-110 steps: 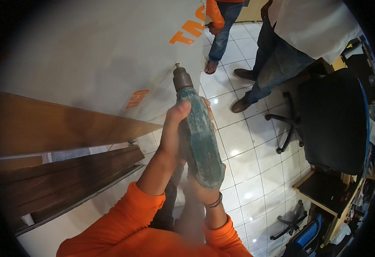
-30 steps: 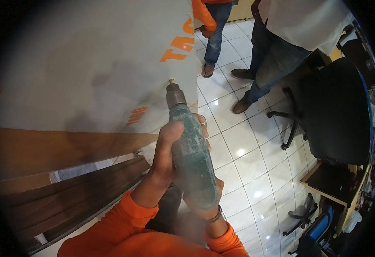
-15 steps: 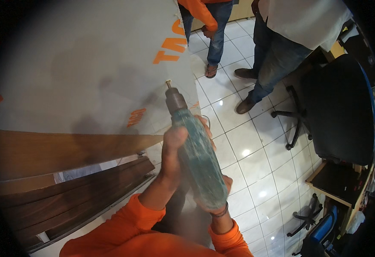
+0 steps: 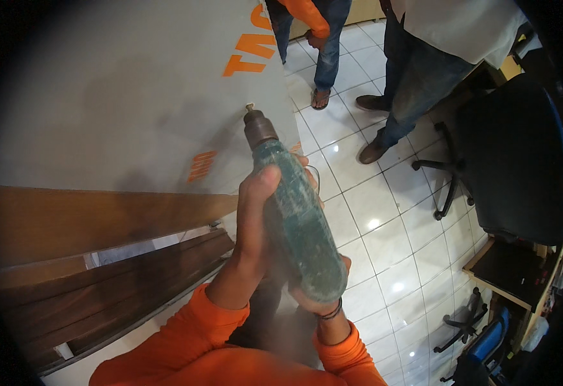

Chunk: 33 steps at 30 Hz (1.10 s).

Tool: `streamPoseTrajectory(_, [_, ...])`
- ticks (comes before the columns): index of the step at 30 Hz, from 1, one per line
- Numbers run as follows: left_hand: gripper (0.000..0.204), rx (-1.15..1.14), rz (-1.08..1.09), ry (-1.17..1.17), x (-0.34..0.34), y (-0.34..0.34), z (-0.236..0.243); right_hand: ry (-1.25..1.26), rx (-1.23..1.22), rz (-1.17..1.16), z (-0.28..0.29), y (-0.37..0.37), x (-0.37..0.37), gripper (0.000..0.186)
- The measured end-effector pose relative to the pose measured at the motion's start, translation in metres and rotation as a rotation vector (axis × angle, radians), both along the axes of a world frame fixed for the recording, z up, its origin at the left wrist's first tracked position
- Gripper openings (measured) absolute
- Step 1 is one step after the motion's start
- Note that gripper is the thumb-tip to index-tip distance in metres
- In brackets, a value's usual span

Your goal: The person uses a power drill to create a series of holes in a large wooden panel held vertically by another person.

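A worn green power drill [image 4: 300, 225] points up and slightly left, gripped in both my hands. Around its front body wraps my left hand [image 4: 255, 193], the thumb on the near side and fingertips showing on the far side. My right hand [image 4: 310, 299] closes on the rear end; the casing hides most of its fingers. The metal chuck [image 4: 260, 128] sits close to a pale panel [image 4: 140, 96] with orange lettering. A short bit [image 4: 250, 108] runs from the chuck into a small hole in the panel.
Two people stand beyond the panel on white floor tiles [image 4: 371, 199], one in a white shirt [image 4: 461, 29], one with an orange sleeve [image 4: 307, 16]. A black office chair [image 4: 513, 161] and desk [image 4: 506, 276] stand right. Brown wooden boards [image 4: 108, 283] lie at left.
Less of the bit shows now, and the chuck is nearer the panel. Both hands have kept their hold on the drill. The view has shifted slightly.
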<state>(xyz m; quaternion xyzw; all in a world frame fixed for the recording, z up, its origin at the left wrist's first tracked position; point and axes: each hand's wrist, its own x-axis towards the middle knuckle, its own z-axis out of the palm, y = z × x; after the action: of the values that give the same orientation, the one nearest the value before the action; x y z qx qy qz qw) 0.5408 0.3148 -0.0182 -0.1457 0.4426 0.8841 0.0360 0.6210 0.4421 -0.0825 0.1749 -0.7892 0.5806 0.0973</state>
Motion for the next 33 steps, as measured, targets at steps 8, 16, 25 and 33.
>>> streamPoseTrajectory(8, [0.062,-0.227,0.011,0.09,-0.012,-0.001,-0.025,-0.386,-0.445,-0.093,-0.099,-0.007,0.021,0.047])
streamPoseTrajectory(16, [0.071,-0.142,-0.108,0.186,-0.008,-0.024,-0.035,-0.055,-0.052,0.015,-0.05,-0.022,0.002,0.037])
streamPoseTrajectory(25, [0.07,-0.157,-0.067,0.016,-0.007,-0.015,0.003,-0.325,-0.36,-0.029,-0.007,-0.019,0.014,0.042])
streamPoseTrajectory(33, [0.072,-0.123,-0.087,0.127,-0.002,-0.016,-0.028,-0.33,-0.128,0.039,-0.035,-0.012,0.02,0.04])
